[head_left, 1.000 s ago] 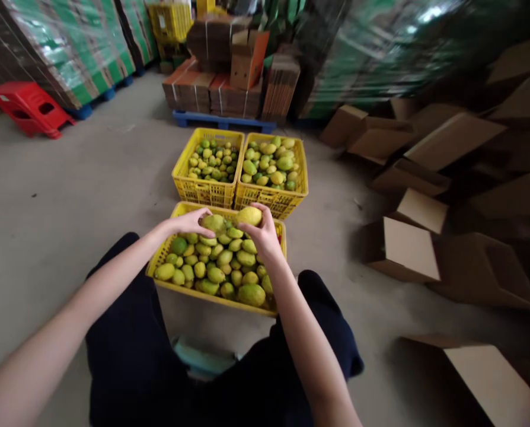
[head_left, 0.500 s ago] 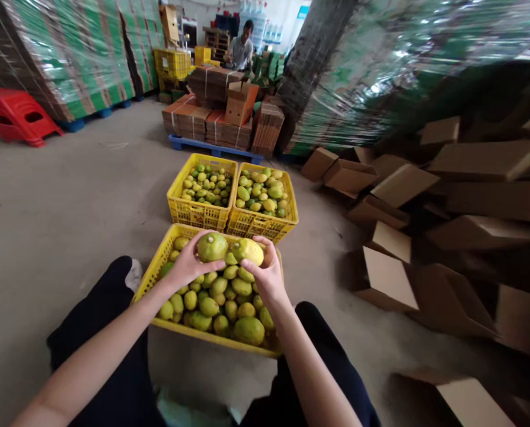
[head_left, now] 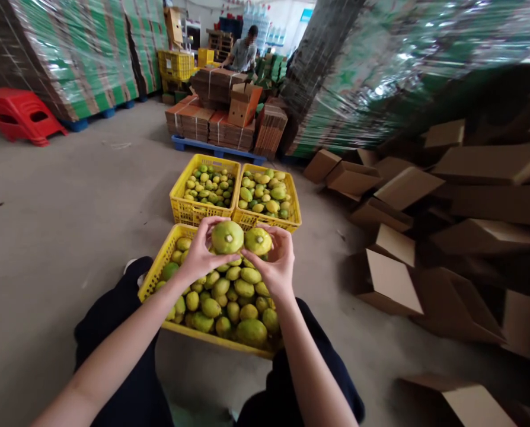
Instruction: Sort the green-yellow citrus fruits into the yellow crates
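Observation:
My left hand point(head_left: 203, 252) is closed round a large green-yellow lemon point(head_left: 227, 237), its stem end facing me. In my right hand point(head_left: 279, 261) is a second, slightly smaller and yellower lemon point(head_left: 258, 241), also end-on to me. The two fruits are side by side, almost touching, with my thumbs below them. Both are held above the near yellow crate point(head_left: 205, 339), which is between my knees and full of green and yellow lemons point(head_left: 220, 287). My hands and forearms hide part of that crate's far side.
Two more yellow crates of lemons, a left one point(head_left: 203, 207) and a right one point(head_left: 269, 220), stand just beyond. Open cardboard boxes point(head_left: 393, 279) are heaped at right. Flattened cartons point(head_left: 229, 133) sit on a blue pallet point(head_left: 216, 148); a person point(head_left: 242, 53) is behind. A red stool point(head_left: 20, 115) stands left.
Both hands have lifted slightly and shifted a little right. The right-hand lemon has turned from lying sideways to end-on, and the left-hand lemon's stem end now faces me more squarely.

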A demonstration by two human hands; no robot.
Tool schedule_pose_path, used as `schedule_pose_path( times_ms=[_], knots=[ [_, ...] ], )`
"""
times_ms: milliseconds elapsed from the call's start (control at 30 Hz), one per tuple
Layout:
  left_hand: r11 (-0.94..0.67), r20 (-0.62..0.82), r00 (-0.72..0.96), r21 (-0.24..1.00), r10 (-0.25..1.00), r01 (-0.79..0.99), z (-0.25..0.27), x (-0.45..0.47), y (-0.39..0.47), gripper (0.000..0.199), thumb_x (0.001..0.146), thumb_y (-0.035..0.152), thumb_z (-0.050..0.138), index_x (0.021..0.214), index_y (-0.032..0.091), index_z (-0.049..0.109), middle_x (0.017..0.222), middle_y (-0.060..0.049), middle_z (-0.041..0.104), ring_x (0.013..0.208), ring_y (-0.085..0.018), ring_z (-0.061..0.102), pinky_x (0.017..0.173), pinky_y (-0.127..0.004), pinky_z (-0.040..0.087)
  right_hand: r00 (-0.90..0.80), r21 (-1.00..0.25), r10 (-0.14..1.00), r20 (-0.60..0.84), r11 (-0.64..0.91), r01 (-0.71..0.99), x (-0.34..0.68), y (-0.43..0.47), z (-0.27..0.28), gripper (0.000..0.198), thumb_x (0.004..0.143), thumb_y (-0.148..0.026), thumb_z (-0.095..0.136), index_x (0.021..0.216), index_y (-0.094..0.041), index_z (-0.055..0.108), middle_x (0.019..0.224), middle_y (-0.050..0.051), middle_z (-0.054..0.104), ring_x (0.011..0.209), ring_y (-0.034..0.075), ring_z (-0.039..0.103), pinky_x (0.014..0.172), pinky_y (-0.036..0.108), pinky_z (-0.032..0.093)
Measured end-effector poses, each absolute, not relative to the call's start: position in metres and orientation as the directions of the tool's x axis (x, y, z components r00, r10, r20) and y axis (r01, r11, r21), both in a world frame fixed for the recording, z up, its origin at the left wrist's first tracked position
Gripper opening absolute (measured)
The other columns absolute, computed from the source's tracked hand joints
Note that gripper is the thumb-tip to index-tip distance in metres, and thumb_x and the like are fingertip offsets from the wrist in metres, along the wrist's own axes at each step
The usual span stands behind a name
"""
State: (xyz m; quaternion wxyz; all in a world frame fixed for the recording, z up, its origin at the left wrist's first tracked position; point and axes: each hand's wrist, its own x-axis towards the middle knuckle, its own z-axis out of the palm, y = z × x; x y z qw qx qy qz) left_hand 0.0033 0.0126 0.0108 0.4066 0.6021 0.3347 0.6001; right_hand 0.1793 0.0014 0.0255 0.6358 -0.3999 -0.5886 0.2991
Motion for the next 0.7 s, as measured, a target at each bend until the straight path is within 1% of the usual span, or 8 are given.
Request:
schedule_pose_path(
  times_ms=[167, 267, 333, 400, 500, 567, 633, 700],
  knots=[
    [-0.54, 0.531, 0.117, 0.838, 0.84, 0.074, 0.014, -0.005, 0.006, 0.071, 0.07, 0.039, 0.09, 0.129, 0.027, 0.052, 0.135, -0.012, 0.058, 0.125, -0.028, 0.061, 0.101, -0.039, 0.054, -0.021, -0.759, 0.795, 0.606, 0.587, 0.282, 0.194, -0.001, 0.027, 0.053, 0.074, -0.027, 0.087, 0.119, -0.03, 0.058, 0.126, 0.007, 0.069, 0.124, 0.028, 0.064, 0.108, 0.05, 0.05],
    [-0.589, 0.588, 0.077, 0.778, 0.805, 0.217, 0.017, -0.01, 0.006, 0.069, 0.07, 0.043, 0.09, 0.129, 0.027, 0.057, 0.136, -0.012, 0.051, 0.128, -0.029, 0.056, 0.095, -0.038, 0.057, -0.036, -0.73, 0.774, 0.633, 0.611, 0.308, 0.194, -0.001, 0.027, 0.054, 0.076, -0.024, 0.084, 0.123, -0.031, 0.057, 0.128, 0.007, 0.068, 0.126, 0.028, 0.063, 0.108, 0.051, 0.05],
    [-0.594, 0.608, 0.052, 0.749, 0.793, 0.293, 0.019, -0.013, 0.006, 0.07, 0.069, 0.047, 0.09, 0.129, 0.028, 0.06, 0.133, -0.011, 0.046, 0.124, -0.028, 0.056, 0.092, -0.037, 0.058, -0.033, -0.722, 0.768, 0.64, 0.615, 0.318, 0.192, 0.0, 0.026, 0.054, 0.077, -0.024, 0.084, 0.123, -0.031, 0.057, 0.129, 0.007, 0.068, 0.127, 0.029, 0.062, 0.109, 0.051, 0.05],
    [-0.587, 0.606, 0.051, 0.742, 0.794, 0.324, 0.021, -0.016, 0.006, 0.071, 0.069, 0.049, 0.089, 0.131, 0.029, 0.061, 0.128, -0.009, 0.045, 0.119, -0.026, 0.058, 0.092, -0.036, 0.058, -0.024, -0.719, 0.763, 0.646, 0.619, 0.316, 0.189, 0.001, 0.026, 0.052, 0.078, -0.024, 0.083, 0.123, -0.031, 0.056, 0.13, 0.007, 0.067, 0.127, 0.029, 0.063, 0.109, 0.052, 0.05],
    [-0.556, 0.563, 0.069, 0.776, 0.823, 0.3, 0.025, -0.017, 0.007, 0.073, 0.069, 0.051, 0.089, 0.133, 0.029, 0.062, 0.126, -0.008, 0.047, 0.119, -0.026, 0.058, 0.091, -0.035, 0.059, -0.015, -0.723, 0.759, 0.65, 0.625, 0.294, 0.188, 0.0, 0.028, 0.05, 0.079, -0.026, 0.082, 0.122, -0.031, 0.057, 0.133, 0.008, 0.065, 0.128, 0.028, 0.062, 0.109, 0.052, 0.049],
    [-0.507, 0.505, 0.075, 0.83, 0.86, 0.233, 0.027, -0.017, 0.007, 0.076, 0.066, 0.052, 0.09, 0.132, 0.027, 0.063, 0.126, -0.009, 0.049, 0.12, -0.027, 0.058, 0.089, -0.035, 0.06, 0.01, -0.743, 0.772, 0.635, 0.607, 0.282, 0.189, -0.001, 0.031, 0.048, 0.075, -0.029, 0.085, 0.118, -0.03, 0.062, 0.132, 0.008, 0.064, 0.129, 0.029, 0.059, 0.108, 0.05, 0.05],
    [-0.423, 0.416, 0.083, 0.899, 0.906, 0.111, 0.027, -0.016, 0.006, 0.076, 0.065, 0.054, 0.09, 0.129, 0.024, 0.064, 0.125, -0.01, 0.054, 0.117, -0.028, 0.061, 0.088, -0.036, 0.06, 0.047, -0.814, 0.828, 0.559, 0.537, 0.22, 0.19, -0.003, 0.037, 0.048, 0.069, -0.034, 0.09, 0.11, -0.028, 0.065, 0.124, 0.007, 0.066, 0.122, 0.029, 0.061, 0.1, 0.045, 0.054],
    [-0.285, 0.286, 0.107, 0.958, 0.952, -0.031, 0.026, -0.015, 0.004, 0.072, 0.068, 0.057, 0.086, 0.125, 0.02, 0.064, 0.122, -0.011, 0.062, 0.111, -0.028, 0.065, 0.088, -0.036, 0.06, 0.047, -0.914, 0.915, 0.4, 0.394, 0.103, 0.189, -0.004, 0.042, 0.048, 0.064, -0.041, 0.091, 0.102, -0.026, 0.067, 0.107, 0.004, 0.07, 0.102, 0.025, 0.067, 0.084, 0.038, 0.058]
  ],
)
